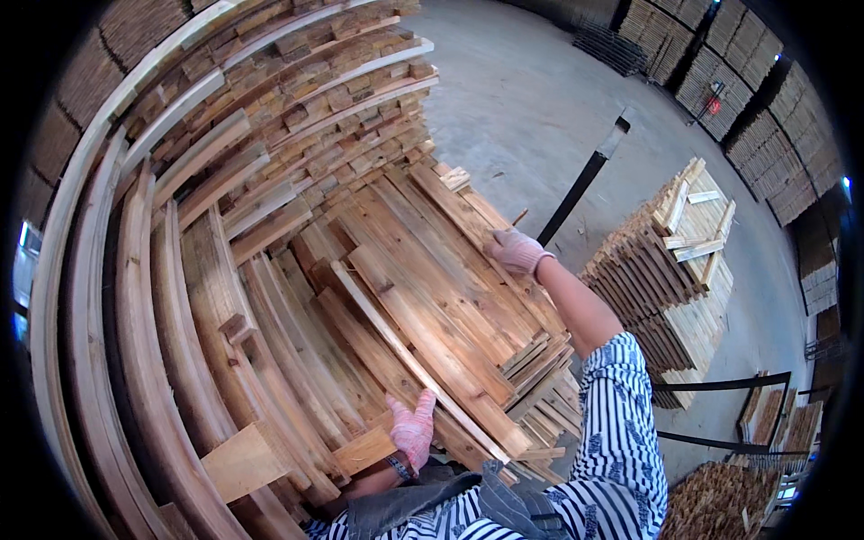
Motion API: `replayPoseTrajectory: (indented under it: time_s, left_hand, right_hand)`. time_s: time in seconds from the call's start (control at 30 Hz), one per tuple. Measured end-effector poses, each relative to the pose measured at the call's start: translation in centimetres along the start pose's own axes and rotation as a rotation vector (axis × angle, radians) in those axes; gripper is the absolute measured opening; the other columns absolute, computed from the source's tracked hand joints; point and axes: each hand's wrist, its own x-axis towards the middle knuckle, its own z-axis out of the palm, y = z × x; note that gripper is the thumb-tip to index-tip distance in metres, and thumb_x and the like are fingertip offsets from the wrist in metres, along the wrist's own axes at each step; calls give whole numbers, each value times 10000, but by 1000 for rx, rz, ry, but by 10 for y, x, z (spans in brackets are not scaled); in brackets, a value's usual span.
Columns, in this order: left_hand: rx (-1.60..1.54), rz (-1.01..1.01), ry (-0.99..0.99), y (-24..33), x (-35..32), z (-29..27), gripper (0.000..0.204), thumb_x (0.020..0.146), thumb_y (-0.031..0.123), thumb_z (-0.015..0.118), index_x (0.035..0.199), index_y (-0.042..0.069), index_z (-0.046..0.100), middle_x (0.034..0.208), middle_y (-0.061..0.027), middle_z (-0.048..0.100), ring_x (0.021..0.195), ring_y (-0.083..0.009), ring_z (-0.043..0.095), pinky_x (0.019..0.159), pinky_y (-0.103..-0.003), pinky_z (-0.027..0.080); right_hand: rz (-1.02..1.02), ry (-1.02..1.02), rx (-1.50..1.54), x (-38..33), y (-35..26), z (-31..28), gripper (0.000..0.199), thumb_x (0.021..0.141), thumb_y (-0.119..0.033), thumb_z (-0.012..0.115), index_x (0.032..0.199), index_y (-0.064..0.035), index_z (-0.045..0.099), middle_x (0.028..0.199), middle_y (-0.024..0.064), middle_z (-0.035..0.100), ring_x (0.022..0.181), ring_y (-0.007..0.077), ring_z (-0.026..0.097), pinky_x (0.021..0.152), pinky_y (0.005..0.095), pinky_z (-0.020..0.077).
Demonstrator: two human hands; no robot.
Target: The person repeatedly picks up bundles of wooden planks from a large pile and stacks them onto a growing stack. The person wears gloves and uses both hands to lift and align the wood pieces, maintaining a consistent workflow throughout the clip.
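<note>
My left hand (pixel 413 434), in a pinkish knit glove, is near the close end of the stack. Its fingers are apart, and their tips come up against a narrow pale plank (pixel 400 353) lying askew over the boards. Farther off, my right hand (pixel 516 251), also gloved, curls its fingers over a long board (pixel 457 214) along the stack's right edge. Between the hands lie flat, knotty boards (pixel 423 261) side by side in layers. A wider loose board (pixel 432 324) rests on top of them.
Long planks (pixel 148 378) stand in rows at left, beside a tall pile of board ends (pixel 342 108). A black metal post (pixel 576 193) rises beyond my right hand. Another board stack (pixel 652 279) is on the concrete floor (pixel 513 81) at right, near a black frame (pixel 720 384).
</note>
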Motion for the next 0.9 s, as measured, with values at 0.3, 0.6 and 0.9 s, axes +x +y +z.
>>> replayPoseTrajectory:
  time_s: [0.3,0.6,0.9]
  left_hand:
    - [-17,32,-22,10,-6,-2,1116,927,646,588,1596,11,-40,1405,-307,523,1322,-393,506,1113,-381,381]
    - [19,-82,40,26,-21,-7,1101,880,668,623,1616,73,60,1440,-291,510,1343,-409,495,1134,-427,374]
    - [-285,71,50,-10,12,9,1056,897,493,718,1599,11,95,1471,-251,478,1336,-339,492,1121,-389,383]
  right_hand:
    - [28,51,-173,39,-7,-33,636,968,-319,563,1550,-164,360,1328,257,600,1206,401,602,1012,468,477]
    - [139,63,-136,30,-37,7,798,941,-643,505,1567,-179,332,1521,205,449,1395,365,454,1126,470,373]
    - [-77,123,-232,-128,-127,101,895,935,-623,526,1567,-41,276,1460,300,457,1360,419,466,1122,524,349]
